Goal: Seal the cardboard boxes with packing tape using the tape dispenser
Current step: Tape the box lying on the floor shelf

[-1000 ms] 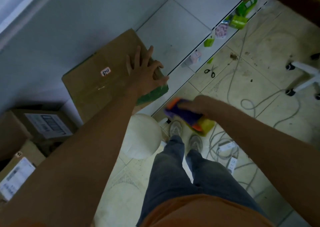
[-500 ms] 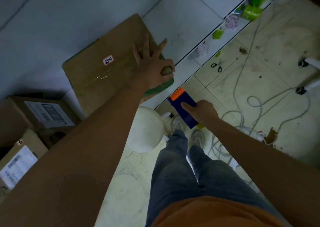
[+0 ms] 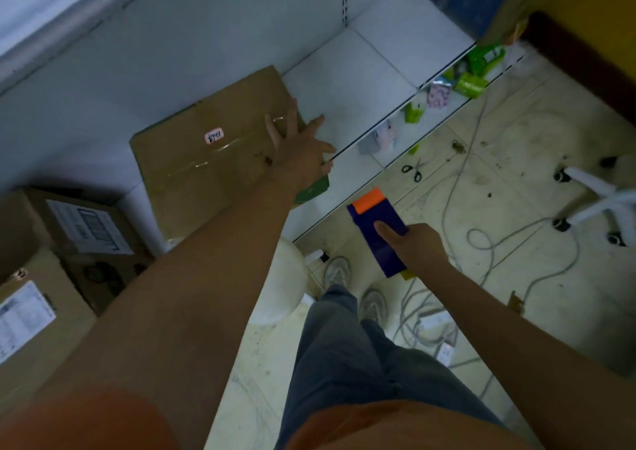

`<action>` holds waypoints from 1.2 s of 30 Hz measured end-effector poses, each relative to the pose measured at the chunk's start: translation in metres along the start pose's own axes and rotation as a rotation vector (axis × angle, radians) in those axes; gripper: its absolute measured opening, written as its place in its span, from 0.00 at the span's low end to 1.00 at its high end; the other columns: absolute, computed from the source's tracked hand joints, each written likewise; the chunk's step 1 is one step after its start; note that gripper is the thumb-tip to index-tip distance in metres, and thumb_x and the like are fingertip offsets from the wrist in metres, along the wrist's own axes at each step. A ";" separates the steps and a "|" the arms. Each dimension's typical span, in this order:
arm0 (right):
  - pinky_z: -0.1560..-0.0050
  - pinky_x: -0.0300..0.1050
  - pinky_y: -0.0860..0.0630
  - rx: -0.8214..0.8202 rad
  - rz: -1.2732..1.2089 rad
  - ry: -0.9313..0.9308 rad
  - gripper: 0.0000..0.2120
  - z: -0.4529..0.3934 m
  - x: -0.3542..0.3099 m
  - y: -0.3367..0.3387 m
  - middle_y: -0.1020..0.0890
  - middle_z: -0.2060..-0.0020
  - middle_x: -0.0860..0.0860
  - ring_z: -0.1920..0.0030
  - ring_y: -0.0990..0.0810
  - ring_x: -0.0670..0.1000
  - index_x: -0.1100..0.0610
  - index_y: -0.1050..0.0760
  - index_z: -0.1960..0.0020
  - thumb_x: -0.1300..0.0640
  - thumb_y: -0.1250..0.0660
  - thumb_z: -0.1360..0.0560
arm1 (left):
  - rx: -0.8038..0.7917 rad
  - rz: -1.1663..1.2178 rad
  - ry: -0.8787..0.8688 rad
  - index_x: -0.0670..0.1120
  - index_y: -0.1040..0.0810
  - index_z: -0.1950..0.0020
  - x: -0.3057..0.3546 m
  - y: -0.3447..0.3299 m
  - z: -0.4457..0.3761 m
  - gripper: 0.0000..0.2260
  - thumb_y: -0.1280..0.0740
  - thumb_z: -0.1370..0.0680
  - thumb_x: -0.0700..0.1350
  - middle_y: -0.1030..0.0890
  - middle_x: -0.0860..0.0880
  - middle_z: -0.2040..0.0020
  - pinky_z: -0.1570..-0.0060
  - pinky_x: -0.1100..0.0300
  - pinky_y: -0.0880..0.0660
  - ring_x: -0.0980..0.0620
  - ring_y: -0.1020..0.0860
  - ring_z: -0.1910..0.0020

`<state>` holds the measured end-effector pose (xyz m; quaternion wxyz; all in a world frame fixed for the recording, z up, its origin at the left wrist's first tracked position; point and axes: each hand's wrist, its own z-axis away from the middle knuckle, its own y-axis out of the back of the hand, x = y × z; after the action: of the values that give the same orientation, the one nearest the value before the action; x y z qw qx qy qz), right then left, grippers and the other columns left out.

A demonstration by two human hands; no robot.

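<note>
The right hand (image 3: pixel 418 246) is gripping a flat purple tape dispenser (image 3: pixel 378 231) with an orange end, holding it above the grimy tiled floor (image 3: pixel 516 160). Farther out, the left hand (image 3: pixel 299 150) is lying open, fingers spread, on a matte brown cardboard box (image 3: pixel 206 160) whose glossy tape strip is catching light; the box is sitting on a smooth white shelf (image 3: pixel 358 85).

The left hand (image 3: pixel 303 155) covers the near right corner of the box (image 3: pixel 213 153), so the tape's end there is hidden, and the writing on its small label (image 3: pixel 214 136) is too small to read. The right hand (image 3: pixel 414 245) hides the dispenser (image 3: pixel 377 229) grip and any roll. Two more boxes (image 3: pixel 79 229) are cut off by the left edge, their labels blurred.
</note>
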<state>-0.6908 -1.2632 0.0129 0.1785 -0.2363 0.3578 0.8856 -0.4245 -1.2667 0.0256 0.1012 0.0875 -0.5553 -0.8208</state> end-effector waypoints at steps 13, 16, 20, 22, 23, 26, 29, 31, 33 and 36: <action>0.69 0.36 0.28 -0.092 -0.492 0.375 0.16 0.096 -0.080 0.105 0.18 0.71 0.48 0.71 0.21 0.44 0.57 0.24 0.64 0.45 0.31 0.26 | 0.422 1.399 0.254 0.53 0.24 0.36 0.044 0.107 0.186 0.11 0.37 0.18 0.49 0.20 0.51 0.37 0.35 0.63 0.28 0.54 0.22 0.38; 0.65 0.41 0.26 -0.135 -0.482 0.459 0.25 0.120 -0.098 0.113 0.16 0.68 0.50 0.65 0.19 0.49 0.58 0.20 0.61 0.34 0.28 0.32 | 0.449 1.571 0.258 0.51 0.20 0.37 0.056 0.136 0.207 0.19 0.36 0.22 0.60 0.18 0.49 0.39 0.32 0.49 0.28 0.52 0.20 0.39; 0.68 0.40 0.32 -0.088 -0.378 0.615 0.34 0.144 -0.114 0.122 0.21 0.70 0.55 0.69 0.23 0.49 0.61 0.26 0.66 0.28 0.32 0.43 | 0.283 1.704 0.239 0.49 0.21 0.34 0.061 0.192 0.226 0.32 0.41 0.28 0.69 0.17 0.52 0.43 0.46 0.61 0.23 0.58 0.18 0.48; 0.70 0.35 0.34 -0.094 -0.367 0.676 0.26 0.157 -0.120 0.126 0.24 0.75 0.47 0.72 0.26 0.44 0.54 0.29 0.70 0.32 0.29 0.36 | 0.279 1.746 0.181 0.47 0.17 0.41 0.056 0.208 0.234 0.22 0.37 0.24 0.61 0.15 0.50 0.52 0.61 0.64 0.23 0.57 0.18 0.60; 0.70 0.34 0.34 -0.105 -0.354 0.705 0.22 0.163 -0.122 0.126 0.24 0.76 0.45 0.73 0.26 0.42 0.50 0.28 0.72 0.34 0.28 0.33 | 0.289 1.770 0.167 0.46 0.15 0.45 0.053 0.212 0.238 0.16 0.34 0.22 0.55 0.15 0.48 0.55 0.62 0.61 0.22 0.55 0.18 0.61; 0.69 0.32 0.32 -0.094 -0.314 0.787 0.11 0.177 -0.126 0.127 0.21 0.74 0.42 0.71 0.24 0.38 0.40 0.23 0.71 0.35 0.31 0.37 | 0.323 1.788 0.152 0.47 0.13 0.51 0.042 0.220 0.248 0.08 0.30 0.24 0.48 0.14 0.42 0.52 0.46 0.45 0.20 0.45 0.17 0.53; 0.69 0.30 0.32 -0.060 -0.270 0.858 0.07 0.192 -0.131 0.128 0.21 0.74 0.39 0.71 0.24 0.38 0.35 0.24 0.70 0.36 0.31 0.35 | 0.292 1.777 0.111 0.48 0.13 0.50 0.031 0.226 0.261 0.14 0.24 0.32 0.52 0.14 0.42 0.49 0.41 0.43 0.23 0.44 0.18 0.51; 0.69 0.30 0.32 -0.038 -0.260 0.892 0.11 0.200 -0.134 0.127 0.21 0.74 0.38 0.71 0.23 0.38 0.34 0.23 0.69 0.41 0.25 0.31 | 0.250 1.809 0.090 0.46 0.14 0.46 0.027 0.230 0.269 0.21 0.23 0.36 0.51 0.15 0.42 0.47 0.41 0.44 0.22 0.44 0.18 0.48; 0.68 0.30 0.30 -0.028 -0.259 0.897 0.10 0.206 -0.134 0.125 0.20 0.72 0.39 0.70 0.22 0.38 0.35 0.22 0.68 0.43 0.25 0.30 | 0.258 1.843 0.079 0.42 0.16 0.43 0.025 0.231 0.273 0.19 0.24 0.32 0.46 0.15 0.41 0.46 0.43 0.46 0.22 0.43 0.18 0.47; 0.68 0.31 0.30 -0.019 -0.273 0.892 0.07 0.214 -0.133 0.122 0.19 0.72 0.41 0.70 0.22 0.38 0.36 0.22 0.68 0.36 0.29 0.36 | 0.356 1.771 0.069 0.40 0.16 0.43 0.023 0.234 0.278 0.09 0.30 0.23 0.36 0.15 0.40 0.48 0.46 0.51 0.22 0.44 0.17 0.49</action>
<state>-0.7024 -1.2127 0.2880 0.1200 -0.6406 0.3573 0.6690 -0.5014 -1.1088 0.3447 0.6974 -0.3331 -0.5348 -0.3416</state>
